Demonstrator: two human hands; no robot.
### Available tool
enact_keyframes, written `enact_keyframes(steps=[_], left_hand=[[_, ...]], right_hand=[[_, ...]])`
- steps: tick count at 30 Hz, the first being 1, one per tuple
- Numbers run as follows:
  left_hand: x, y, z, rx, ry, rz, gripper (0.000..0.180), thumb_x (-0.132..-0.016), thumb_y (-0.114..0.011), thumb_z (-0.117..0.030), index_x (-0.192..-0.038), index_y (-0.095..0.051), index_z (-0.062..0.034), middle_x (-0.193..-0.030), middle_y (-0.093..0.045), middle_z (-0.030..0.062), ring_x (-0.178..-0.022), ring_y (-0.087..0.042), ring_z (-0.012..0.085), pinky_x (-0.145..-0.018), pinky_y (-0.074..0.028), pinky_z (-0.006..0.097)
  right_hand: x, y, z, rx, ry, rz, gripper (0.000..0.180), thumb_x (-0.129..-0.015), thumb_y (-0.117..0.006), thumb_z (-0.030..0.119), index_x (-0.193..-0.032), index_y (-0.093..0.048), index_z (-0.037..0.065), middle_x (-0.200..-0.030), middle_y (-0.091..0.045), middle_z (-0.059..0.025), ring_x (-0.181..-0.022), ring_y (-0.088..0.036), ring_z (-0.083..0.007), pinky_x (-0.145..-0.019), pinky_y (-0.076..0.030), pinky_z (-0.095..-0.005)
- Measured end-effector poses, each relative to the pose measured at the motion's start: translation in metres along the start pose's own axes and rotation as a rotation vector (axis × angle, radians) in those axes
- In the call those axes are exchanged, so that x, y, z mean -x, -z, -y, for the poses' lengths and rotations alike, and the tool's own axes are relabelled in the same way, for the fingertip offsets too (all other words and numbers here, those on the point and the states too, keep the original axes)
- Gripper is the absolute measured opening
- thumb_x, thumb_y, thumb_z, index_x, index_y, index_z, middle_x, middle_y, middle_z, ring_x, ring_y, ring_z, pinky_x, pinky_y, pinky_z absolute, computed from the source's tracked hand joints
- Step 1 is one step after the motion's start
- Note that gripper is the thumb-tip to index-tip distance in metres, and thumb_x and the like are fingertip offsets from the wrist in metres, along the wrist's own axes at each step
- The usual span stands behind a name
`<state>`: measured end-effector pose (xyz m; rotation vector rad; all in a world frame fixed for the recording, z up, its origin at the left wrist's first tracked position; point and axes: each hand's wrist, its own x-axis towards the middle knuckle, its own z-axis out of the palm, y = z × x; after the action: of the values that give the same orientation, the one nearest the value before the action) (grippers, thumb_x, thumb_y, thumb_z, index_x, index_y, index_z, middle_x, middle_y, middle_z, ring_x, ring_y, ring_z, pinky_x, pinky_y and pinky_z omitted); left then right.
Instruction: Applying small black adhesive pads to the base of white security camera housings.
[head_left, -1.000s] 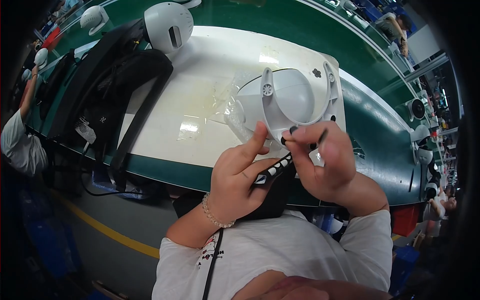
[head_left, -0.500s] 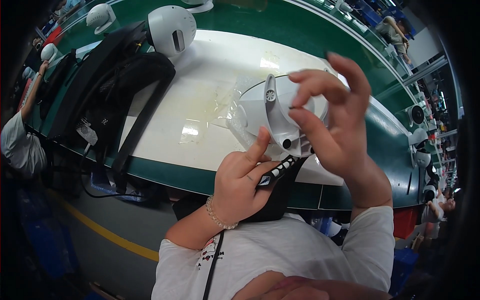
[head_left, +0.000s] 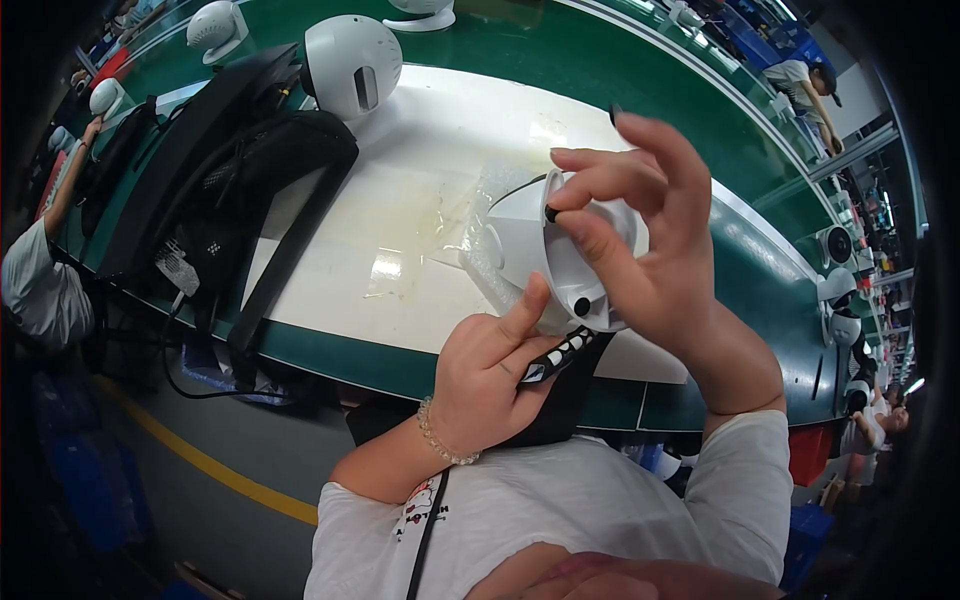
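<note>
A white, rounded plastic device housing rests tilted on bubble wrap, its hollow base turned toward me. My left hand grips a black strip with white round spots at the housing's near end, its raised finger touching or nearly touching the shell. Between the thumb and forefinger of my right hand is a small black round pad, held at the far end of the base rim. A similar black pad sits on the rim's near end. My right hand hides part of the base.
A white mat covers part of the green bench. At left lies a black padded bag with straps, beside another white rounded device. Clear tape pieces stick to the mat. Other people work at neighbouring benches.
My right hand has moved left and down, bringing the small black pad to the far end of the base rim. The left hand keeps its hold on the strip.
</note>
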<state>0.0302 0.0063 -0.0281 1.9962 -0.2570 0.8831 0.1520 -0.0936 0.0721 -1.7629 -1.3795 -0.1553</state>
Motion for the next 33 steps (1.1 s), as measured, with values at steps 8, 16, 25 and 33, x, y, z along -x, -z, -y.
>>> enact_keyframes(steps=[8,16,25,33], left_hand=[[0.0,0.001,0.0,-0.016,0.011,0.002,0.022,-0.058,-0.064,-0.002,-0.079,-0.063,-0.0024,-0.128,-0.042,0.0144,-0.061,-0.052,0.0225,-0.058,-0.04,0.029],[0.0,0.001,-0.003,-0.038,0.013,0.054,0.024,-0.059,-0.069,0.005,-0.079,-0.056,0.0059,-0.132,-0.033,0.0217,-0.07,-0.058,0.0205,-0.066,-0.046,0.028],[0.003,-0.004,0.001,-0.057,0.029,0.004,0.024,-0.056,-0.07,-0.001,-0.079,-0.063,0.0007,-0.129,-0.039,0.0168,-0.063,-0.055,0.0209,-0.058,-0.042,0.029],[0.006,-0.002,-0.001,-0.092,0.053,0.042,0.026,-0.056,-0.07,0.0,-0.081,-0.063,0.0008,-0.129,-0.04,0.0167,-0.064,-0.056,0.0217,-0.059,-0.043,0.029]], right_hand=[[0.007,0.023,0.017,0.425,0.146,0.173,0.054,-0.076,-0.06,0.003,-0.121,-0.032,0.01,-0.101,-0.062,-0.0103,-0.108,-0.051,-0.0268,-0.096,-0.022,-0.0404],[0.036,0.049,-0.043,-0.142,-0.301,-0.323,0.011,-0.081,-0.057,0.012,-0.089,-0.054,0.005,-0.119,-0.042,-0.0115,-0.116,-0.036,-0.0209,-0.095,-0.027,-0.0329],[0.036,0.048,-0.045,-0.421,-0.484,-0.232,0.017,-0.085,-0.054,0.019,-0.094,-0.057,0.004,-0.121,-0.045,-0.0113,-0.105,-0.045,-0.0166,-0.09,-0.033,-0.028],[0.045,0.037,-0.052,-0.21,-0.328,-0.333,0.013,-0.082,-0.058,0.014,-0.09,-0.059,0.004,-0.114,-0.052,-0.0096,-0.11,-0.045,-0.0218,-0.09,-0.036,-0.0316]])
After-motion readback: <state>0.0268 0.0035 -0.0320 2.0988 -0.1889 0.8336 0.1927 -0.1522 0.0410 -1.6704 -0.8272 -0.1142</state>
